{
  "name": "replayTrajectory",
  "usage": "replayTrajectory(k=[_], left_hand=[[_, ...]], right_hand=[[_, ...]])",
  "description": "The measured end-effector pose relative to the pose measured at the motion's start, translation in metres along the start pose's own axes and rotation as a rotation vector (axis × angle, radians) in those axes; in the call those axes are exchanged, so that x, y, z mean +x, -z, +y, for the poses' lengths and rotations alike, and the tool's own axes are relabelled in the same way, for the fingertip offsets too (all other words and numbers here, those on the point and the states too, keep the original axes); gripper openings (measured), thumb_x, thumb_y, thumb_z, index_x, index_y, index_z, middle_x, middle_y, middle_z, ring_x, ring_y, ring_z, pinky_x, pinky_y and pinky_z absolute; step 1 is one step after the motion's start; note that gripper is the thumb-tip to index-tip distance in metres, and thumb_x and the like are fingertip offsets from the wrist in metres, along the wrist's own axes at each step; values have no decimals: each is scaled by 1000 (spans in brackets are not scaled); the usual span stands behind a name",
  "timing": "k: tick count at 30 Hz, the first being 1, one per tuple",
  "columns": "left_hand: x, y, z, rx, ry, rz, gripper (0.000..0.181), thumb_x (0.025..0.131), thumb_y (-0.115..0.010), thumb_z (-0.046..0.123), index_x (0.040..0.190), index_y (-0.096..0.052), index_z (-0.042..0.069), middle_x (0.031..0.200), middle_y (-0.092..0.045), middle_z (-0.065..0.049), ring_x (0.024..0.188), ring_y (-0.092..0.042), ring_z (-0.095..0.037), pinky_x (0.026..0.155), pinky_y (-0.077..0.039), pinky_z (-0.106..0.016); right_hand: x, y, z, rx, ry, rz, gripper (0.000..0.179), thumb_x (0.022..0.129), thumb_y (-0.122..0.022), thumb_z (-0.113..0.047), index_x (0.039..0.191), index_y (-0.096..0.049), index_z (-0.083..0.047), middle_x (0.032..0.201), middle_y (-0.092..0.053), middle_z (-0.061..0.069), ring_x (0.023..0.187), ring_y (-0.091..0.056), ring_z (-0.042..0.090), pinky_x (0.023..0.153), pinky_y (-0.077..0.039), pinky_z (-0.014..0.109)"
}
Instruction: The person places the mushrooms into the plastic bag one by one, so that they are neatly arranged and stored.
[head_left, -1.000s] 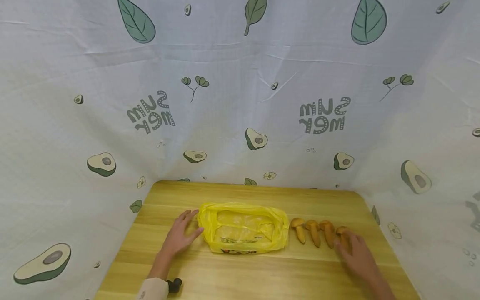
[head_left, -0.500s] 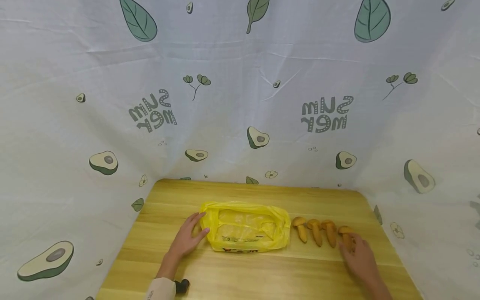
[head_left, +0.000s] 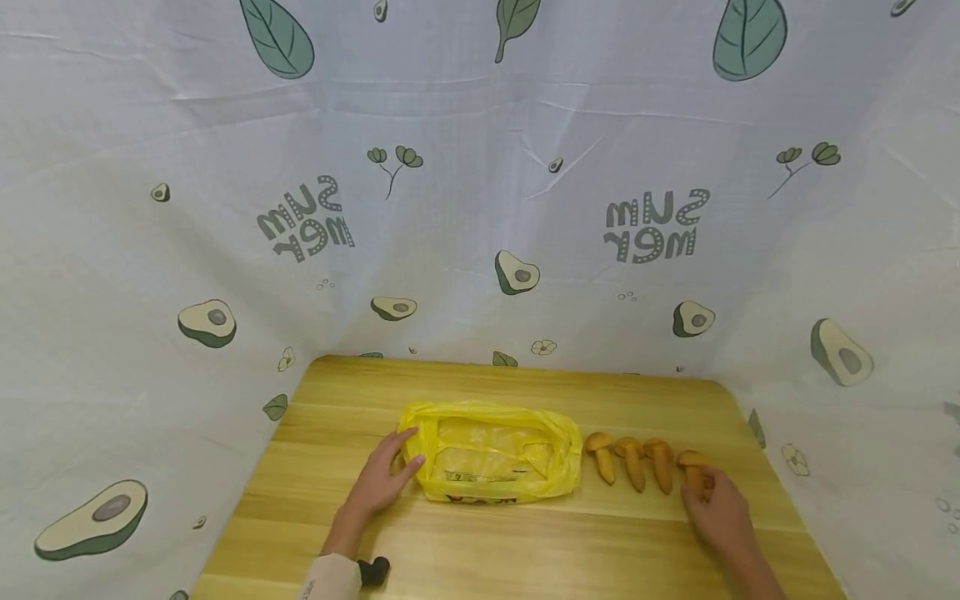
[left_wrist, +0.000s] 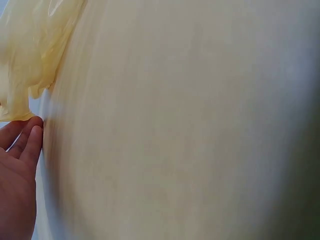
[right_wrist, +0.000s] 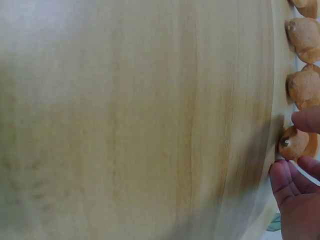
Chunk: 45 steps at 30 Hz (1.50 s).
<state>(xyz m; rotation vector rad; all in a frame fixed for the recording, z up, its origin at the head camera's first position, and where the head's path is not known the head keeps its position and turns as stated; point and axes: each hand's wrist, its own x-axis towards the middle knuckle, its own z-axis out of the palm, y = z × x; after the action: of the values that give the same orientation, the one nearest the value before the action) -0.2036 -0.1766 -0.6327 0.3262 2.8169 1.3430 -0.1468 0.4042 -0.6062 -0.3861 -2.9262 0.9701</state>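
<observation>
A yellow plastic bag (head_left: 495, 492) lies with its mouth spread on the wooden table. At its left end my left hand (head_left: 377, 485) touches the bag's edge with extended fingers; the left wrist view shows fingertips against the thin plastic (left_wrist: 30, 65). Several orange-brown mushrooms stand in a row to the right of the bag, including one (head_left: 602, 458) nearest to it. My right hand (head_left: 722, 510) has thumb and fingers on either side of the rightmost mushroom (head_left: 692, 460), pinching its stem. In the right wrist view that mushroom's stem end (right_wrist: 295, 143) shows between them.
The wooden table (head_left: 525, 550) extends in front of the bag and the mushrooms. A white cloth (head_left: 450, 208) printed with avocados and leaves hangs behind it and at both sides. A small black object (head_left: 374, 572) sits at the left sleeve cuff.
My left hand has moved right, onto the bag's left edge. My right hand's fingers have closed about the rightmost mushroom, which stays in about the same place. The head view has shifted slightly.
</observation>
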Motion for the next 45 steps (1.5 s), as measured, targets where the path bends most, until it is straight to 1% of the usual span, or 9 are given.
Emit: replayTrajectory(k=[14,17,22,28,31,36,38,42,45], left_hand=[[0,-3,2,2,14,22,66,94,-67,57,151,-53,27,161,-41,-19,149,-34,-51,112,-29,-78],[0,-2,2,11,17,17,66,94,-67,57,151,-53,27,161,-42,-18,149,-34,-50,112,-29,-77],[1,-2,0,0,12,21,62,93,-69,56,148,-56,32,160,-45,-15,149,-35,-49,112,-29,-78],[2,-2,0,-20,-2,28,55,94,-69,53,144,-61,29,155,-52,-14,147,-37,-51,112,-29,-77],[2,-3,0,-23,9,27,59,95,-68,52,147,-59,25,156,-51,-15,147,-37,-50,113,-29,-76],[2,-3,1,-41,27,26,65,96,-68,51,151,-54,21,159,-46,-18,149,-35,-50,115,-28,-75],[1,-3,2,-49,27,29,66,95,-68,51,152,-53,21,160,-43,-20,149,-33,-50,115,-27,-75],[1,-4,1,-61,18,39,69,95,-70,50,154,-50,20,162,-40,-21,150,-32,-50,115,-28,-74],[1,-5,-1,-70,4,49,71,94,-71,49,155,-48,19,162,-39,-23,149,-33,-51,115,-29,-74]], right_hand=[[7,2,1,-2,-8,-7,67,99,-60,-21,143,-35,24,131,-50,44,117,-55,56,98,-47,64],[6,2,0,8,-15,-4,67,99,-61,-21,144,-35,22,131,-51,42,115,-58,54,96,-51,61],[2,2,-2,14,-3,39,64,97,-64,-20,142,-41,19,126,-56,39,109,-63,48,84,-55,45],[-2,2,-8,26,12,91,61,96,-65,-18,141,-43,17,125,-57,37,108,-62,47,85,-54,51],[-3,2,-12,34,42,132,58,95,-66,-17,139,-46,15,123,-59,36,104,-64,45,79,-55,42],[0,2,-21,53,124,210,52,92,-70,-15,132,-54,14,116,-64,34,92,-68,37,65,-49,23],[2,1,-26,51,157,233,51,91,-72,-15,130,-56,14,115,-66,35,90,-69,35,64,-49,22],[3,1,-42,62,197,242,52,90,-76,-16,129,-59,13,115,-67,34,83,-66,17,65,-50,21],[0,0,-57,96,221,235,54,89,-78,-15,129,-58,14,115,-67,34,82,-65,11,65,-50,18]])
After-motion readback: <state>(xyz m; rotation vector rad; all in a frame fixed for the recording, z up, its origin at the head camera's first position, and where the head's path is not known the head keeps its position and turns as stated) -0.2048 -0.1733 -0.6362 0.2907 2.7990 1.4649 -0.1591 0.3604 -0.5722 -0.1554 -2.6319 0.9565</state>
